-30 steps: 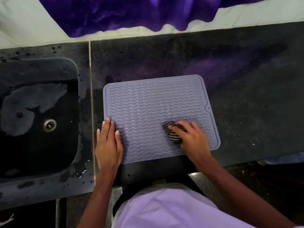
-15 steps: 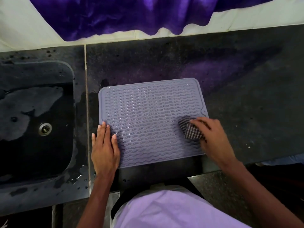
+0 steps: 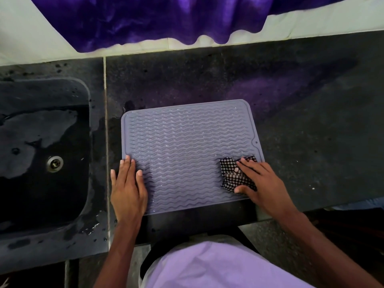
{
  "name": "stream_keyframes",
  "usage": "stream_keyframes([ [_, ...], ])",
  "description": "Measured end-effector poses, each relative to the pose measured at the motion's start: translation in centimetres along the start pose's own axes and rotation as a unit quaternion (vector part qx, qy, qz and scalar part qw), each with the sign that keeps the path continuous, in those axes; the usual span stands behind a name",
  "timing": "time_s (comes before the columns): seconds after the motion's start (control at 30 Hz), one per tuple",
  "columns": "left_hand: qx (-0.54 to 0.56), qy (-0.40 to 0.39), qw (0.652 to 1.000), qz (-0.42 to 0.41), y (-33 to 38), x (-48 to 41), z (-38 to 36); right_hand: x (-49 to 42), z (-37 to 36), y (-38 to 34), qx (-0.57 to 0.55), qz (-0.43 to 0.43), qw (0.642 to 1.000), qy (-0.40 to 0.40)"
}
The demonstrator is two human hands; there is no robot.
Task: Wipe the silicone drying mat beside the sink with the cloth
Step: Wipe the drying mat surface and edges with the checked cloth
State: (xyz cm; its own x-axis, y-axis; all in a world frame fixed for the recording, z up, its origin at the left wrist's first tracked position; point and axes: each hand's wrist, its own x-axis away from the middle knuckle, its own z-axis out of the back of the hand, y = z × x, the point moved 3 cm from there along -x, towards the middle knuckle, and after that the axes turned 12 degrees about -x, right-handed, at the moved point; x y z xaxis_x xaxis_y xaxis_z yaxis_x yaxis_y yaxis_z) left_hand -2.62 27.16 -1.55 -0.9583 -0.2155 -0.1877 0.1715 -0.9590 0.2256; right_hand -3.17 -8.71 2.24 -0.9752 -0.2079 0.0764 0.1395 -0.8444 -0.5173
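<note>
Dark counter (image 3: 311,121) beside sink (image 3: 88,121): left hand (image 3: 127,190), fingers straight, pins mat (image 3: 182,152) at 8 o'clock; right hand (image 3: 264,183) presses cloth (image 3: 229,180) flat-fingered at 4 o'clock; wiping judged midway, 12 o'clock edge glistening.

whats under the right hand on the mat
A black-and-white checked cloth lies under the right hand, pressed onto the near right corner of the grey drying mat. The mat's ridges beneath the cloth and palm are covered.
</note>
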Motion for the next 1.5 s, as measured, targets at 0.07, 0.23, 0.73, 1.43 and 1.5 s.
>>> stream_keyframes([
  [0.07,-0.003,0.004,1.000,0.000,0.0,0.0,-0.1,0.0,-0.1,-0.6,-0.003,-0.011,0.998,0.059],
  [0.23,-0.012,0.003,1.000,-0.001,0.0,0.0,-0.2,0.6,-1.1,-2.1,-0.044,-0.027,0.986,0.159],
  [0.73,0.004,0.008,1.000,0.002,0.0,0.1,-0.3,-3.4,-1.1,-10.7,-0.609,-0.240,0.755,0.046],
  [1.43,0.026,0.006,1.000,0.006,-0.1,-0.4,0.3,-3.0,0.0,-4.4,0.073,0.048,0.994,-0.057],
  [1.5,0.029,0.000,1.000,0.004,-0.3,-0.8,0.6,-3.8,-1.7,-7.1,0.075,0.080,0.990,-0.090],
])
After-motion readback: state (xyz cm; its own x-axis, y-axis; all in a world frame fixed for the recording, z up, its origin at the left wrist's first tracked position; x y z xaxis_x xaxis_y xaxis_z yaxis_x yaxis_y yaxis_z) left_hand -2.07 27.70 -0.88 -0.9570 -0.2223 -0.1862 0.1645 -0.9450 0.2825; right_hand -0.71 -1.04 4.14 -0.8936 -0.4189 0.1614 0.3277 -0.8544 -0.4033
